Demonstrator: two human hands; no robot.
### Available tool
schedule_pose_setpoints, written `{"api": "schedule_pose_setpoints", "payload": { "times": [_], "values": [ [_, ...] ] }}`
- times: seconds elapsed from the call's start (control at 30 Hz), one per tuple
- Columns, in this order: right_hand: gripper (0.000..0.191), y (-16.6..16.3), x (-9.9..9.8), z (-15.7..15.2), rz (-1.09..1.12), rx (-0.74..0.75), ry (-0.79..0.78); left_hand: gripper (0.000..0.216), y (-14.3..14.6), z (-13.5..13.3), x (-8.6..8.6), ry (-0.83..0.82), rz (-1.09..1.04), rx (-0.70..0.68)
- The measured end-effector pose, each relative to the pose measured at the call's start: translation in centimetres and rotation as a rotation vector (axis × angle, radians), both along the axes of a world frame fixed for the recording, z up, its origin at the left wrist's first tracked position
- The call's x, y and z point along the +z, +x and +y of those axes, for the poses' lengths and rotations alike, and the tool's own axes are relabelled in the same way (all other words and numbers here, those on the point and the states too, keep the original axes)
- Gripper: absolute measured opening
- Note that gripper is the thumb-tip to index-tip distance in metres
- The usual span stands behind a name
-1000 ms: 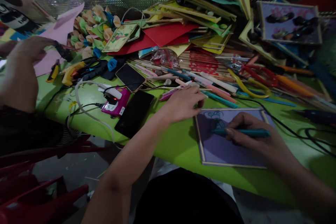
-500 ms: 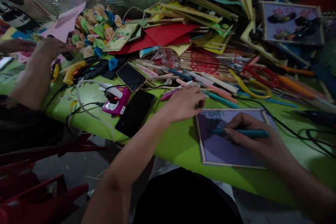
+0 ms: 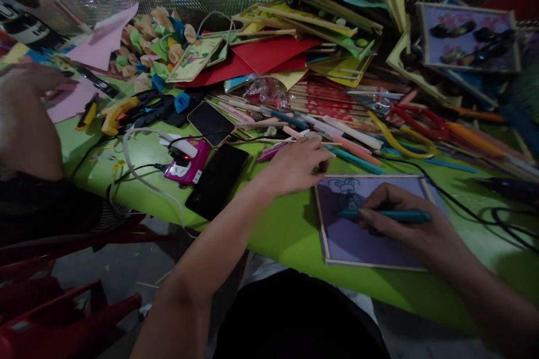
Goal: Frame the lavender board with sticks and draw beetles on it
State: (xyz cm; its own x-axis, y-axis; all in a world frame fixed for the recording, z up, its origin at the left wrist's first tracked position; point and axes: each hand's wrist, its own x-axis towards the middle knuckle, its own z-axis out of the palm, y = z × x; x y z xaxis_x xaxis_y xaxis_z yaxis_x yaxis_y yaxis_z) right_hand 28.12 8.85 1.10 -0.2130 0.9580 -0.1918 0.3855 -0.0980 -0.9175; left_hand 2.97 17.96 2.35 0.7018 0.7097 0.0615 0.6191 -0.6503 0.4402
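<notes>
My right hand (image 3: 429,238) pinches a slim teal marker (image 3: 406,216) near its tip, likely for control, over the purple, wood-edged rectangular panel (image 3: 374,247) on the green counter (image 3: 280,230); my left hand (image 3: 295,165) curls by the panel's corner, grip unclear.

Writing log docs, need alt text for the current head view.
The right hand holds a teal marker over a purple framed card with a small line drawing; the left hand is by the card's corner, near loose pens. Phones, scissors and coloured paper lie on the green table.
</notes>
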Motion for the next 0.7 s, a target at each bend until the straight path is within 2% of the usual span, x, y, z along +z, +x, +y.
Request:
{"api": "schedule_pose_setpoints", "payload": {
  "times": [0.27,0.4,0.57,0.7],
  "values": [
    [0.035,-0.2,0.3,0.0,0.039,-0.003,-0.002,0.006,-0.1,0.0,-0.2,0.006,-0.014,-0.006],
    [0.033,1.2,0.1,0.1,0.066,-0.132,-0.001,0.007,-0.1,0.0,0.1,-0.002,-0.006,-0.002],
    [0.034,2.5,0.1,0.7,0.282,-0.396,0.019,0.006,0.0,0.0,0.3,-0.007,0.015,-0.001],
    [0.037,2.5,0.2,1.5,0.206,-0.368,-0.041,0.006,0.0,-0.1,0.4,-0.008,0.022,0.005]
  ]
}}
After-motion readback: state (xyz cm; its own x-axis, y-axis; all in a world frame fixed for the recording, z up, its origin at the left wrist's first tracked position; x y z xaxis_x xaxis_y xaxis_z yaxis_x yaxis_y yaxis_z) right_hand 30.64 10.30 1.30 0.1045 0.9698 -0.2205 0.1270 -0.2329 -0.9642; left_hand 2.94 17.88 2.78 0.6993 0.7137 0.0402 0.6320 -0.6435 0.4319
